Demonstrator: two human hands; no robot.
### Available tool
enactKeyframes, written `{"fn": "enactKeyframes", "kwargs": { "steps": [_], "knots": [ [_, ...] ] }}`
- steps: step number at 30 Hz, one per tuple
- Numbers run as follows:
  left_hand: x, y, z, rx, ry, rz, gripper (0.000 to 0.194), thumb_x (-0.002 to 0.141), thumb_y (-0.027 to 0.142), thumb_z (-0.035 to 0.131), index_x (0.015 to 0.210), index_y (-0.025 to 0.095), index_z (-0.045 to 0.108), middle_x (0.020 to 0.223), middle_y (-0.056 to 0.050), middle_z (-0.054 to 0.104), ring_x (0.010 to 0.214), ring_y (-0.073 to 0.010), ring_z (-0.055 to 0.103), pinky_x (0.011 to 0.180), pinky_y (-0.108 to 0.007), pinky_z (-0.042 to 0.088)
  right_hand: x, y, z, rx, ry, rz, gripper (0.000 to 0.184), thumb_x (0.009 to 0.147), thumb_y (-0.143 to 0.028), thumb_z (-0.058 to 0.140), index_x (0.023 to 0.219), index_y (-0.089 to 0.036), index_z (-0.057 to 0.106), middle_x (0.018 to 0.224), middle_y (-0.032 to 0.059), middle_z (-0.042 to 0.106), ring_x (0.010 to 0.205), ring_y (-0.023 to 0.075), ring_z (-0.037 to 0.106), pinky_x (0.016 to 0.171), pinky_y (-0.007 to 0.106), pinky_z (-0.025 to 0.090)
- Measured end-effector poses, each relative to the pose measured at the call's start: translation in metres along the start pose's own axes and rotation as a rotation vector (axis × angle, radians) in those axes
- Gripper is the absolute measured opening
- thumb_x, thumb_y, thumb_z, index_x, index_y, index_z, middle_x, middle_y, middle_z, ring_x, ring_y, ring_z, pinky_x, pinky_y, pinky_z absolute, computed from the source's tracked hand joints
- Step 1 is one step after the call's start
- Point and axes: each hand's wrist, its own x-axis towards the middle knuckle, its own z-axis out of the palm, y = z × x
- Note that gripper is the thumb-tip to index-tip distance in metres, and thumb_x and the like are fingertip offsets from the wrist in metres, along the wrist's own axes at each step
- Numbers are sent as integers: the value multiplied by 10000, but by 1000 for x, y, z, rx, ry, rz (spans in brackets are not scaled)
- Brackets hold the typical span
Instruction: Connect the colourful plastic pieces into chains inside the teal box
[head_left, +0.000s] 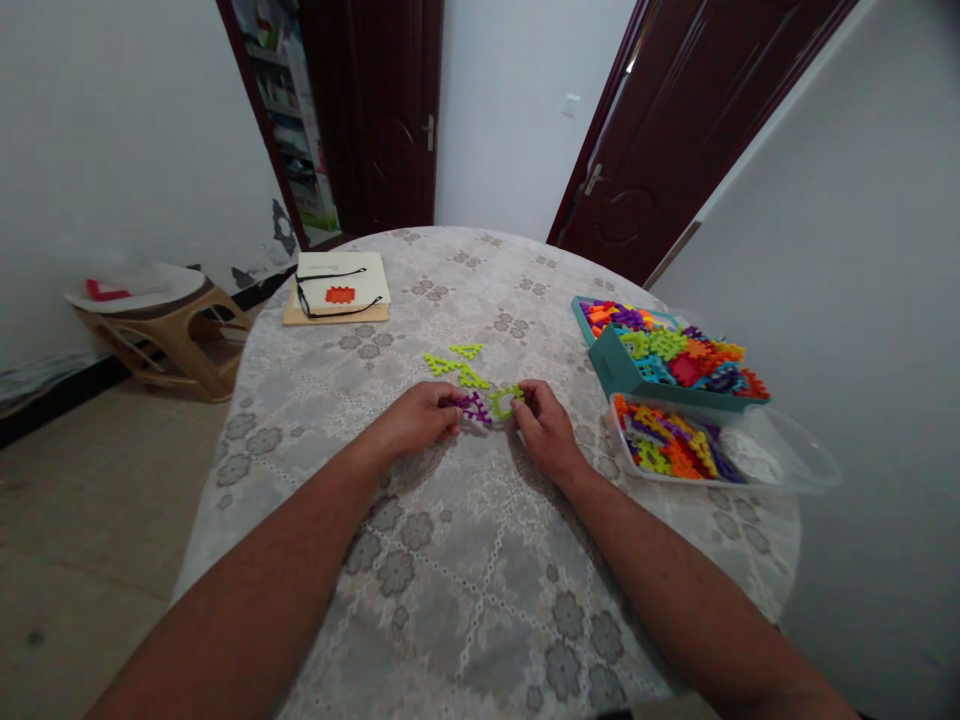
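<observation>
A round table (480, 560) holds, at right, a teal box (616, 368) and, nearer, a clear tub (806, 458) of colourful pieces (681, 458). At centre, the left hand (422, 415) pinches a purple piece (475, 406), the right hand (550, 432) a green piece (496, 404); three green triangles (442, 366) lie beyond.

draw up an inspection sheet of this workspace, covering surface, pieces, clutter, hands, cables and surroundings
Surface: table covered by a grey patterned cloth.
Pieces: purple piece and green frame close together, contact unclear; green triangles lie just beyond.
Clutter: glasses and an orange piece on a pale pad, far left; teal box and clear tub, both holding mixed pieces, at right.
Hands: left hand has its grip on the purple piece; right hand grips the green frame.
Cables: nothing seen.
Surroundings: stool at left; two dark doors and shelves beyond the table.
</observation>
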Motion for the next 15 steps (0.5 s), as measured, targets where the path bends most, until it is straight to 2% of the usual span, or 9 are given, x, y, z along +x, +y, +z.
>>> {"fn": "enactKeyframes", "kwargs": {
  "steps": [4, 8, 11, 15],
  "knots": [
    [2, -1, -3, -115, 60, -73, 196, 826, 267, 667, 963, 165, 765, 695, -25, 710, 610, -154, 639, 609, -269, 489, 6, 6, -1, 130, 23, 81, 308, 926, -419, 616, 1179, -246, 590, 935, 10, 678, 757, 188, 639, 708, 319, 539],
    [4, -3, 0, -247, 76, -110, 214, 821, 224, 697, 1013, 157, 761, 808, -57, 765, 716, -172, 712, 722, -305, 575, 3, 7, 3, 164, -36, 48, 316, 925, -439, 654, 1171, -243, 621, 919, 7, 673, 767, 187, 633, 701, 309, 538],
    [3, -2, 7, -280, 7, -59, 236, 827, 185, 682, 1045, 155, 767, 841, -63, 781, 745, -173, 724, 776, -329, 594, -1, 3, 5, 98, -92, 28, 323, 941, -457, 666, 1183, -245, 657, 876, 1, 688, 761, 192, 637, 702, 308, 534],
    [-1, 1, 14, -295, -129, 29, 239, 836, 174, 679, 1050, 166, 787, 891, -60, 796, 801, -174, 733, 834, -343, 602, -4, -3, 6, 72, -200, -13, 276, 964, -461, 663, 1133, -245, 699, 917, 4, 728, 777, 185, 653, 723, 302, 528]
  ]
}}
